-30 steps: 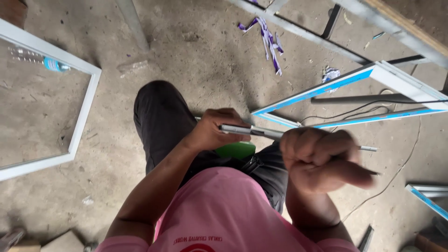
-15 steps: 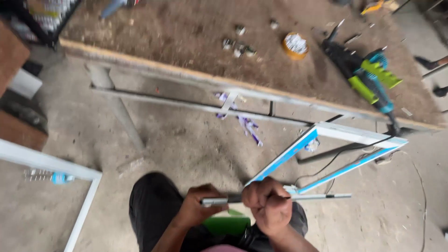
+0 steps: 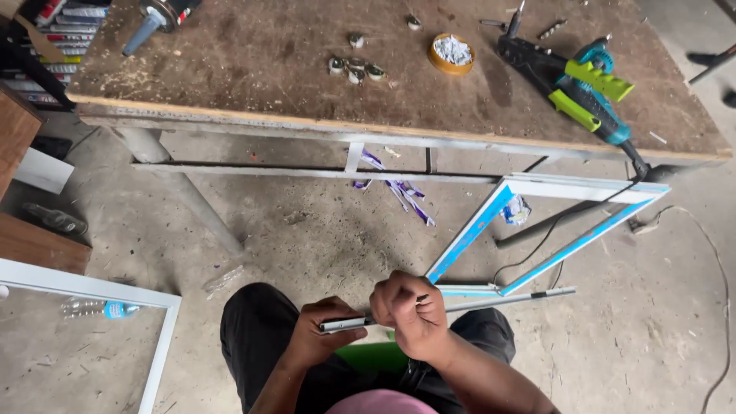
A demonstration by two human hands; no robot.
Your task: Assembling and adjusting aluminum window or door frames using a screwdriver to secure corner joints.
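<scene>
1. A thin metal strip (image 3: 460, 304) is held level across the lap, above the knees in dark trousers (image 3: 253, 330).
2. The left hand (image 3: 322, 331) is curled around the near end of the strip, thumb on top and fingers wrapped beneath; the forearm comes up from below with the wrist bent inward.
3. The right hand (image 3: 410, 314) is closed into a fist on the strip just beside the left hand, knuckles facing upward; its forearm runs down to the lower right.
4. Beyond the right hand, the strip runs out to the right and its far end lies free above the floor.
5. A green object (image 3: 372, 356) is seen just beneath both hands, between the knees.
6. A white and blue frame (image 3: 567, 230) is leaned just beyond the right hand, against the wooden workbench (image 3: 307, 84).
7. Well beyond the hands, a green and teal power tool (image 3: 590, 96) and a small yellow tin (image 3: 452, 52) are laid on the bench.
8. To the left of the left hand, a white frame (image 3: 92, 291) and a plastic bottle (image 3: 100, 309) are laid on the concrete floor.
</scene>
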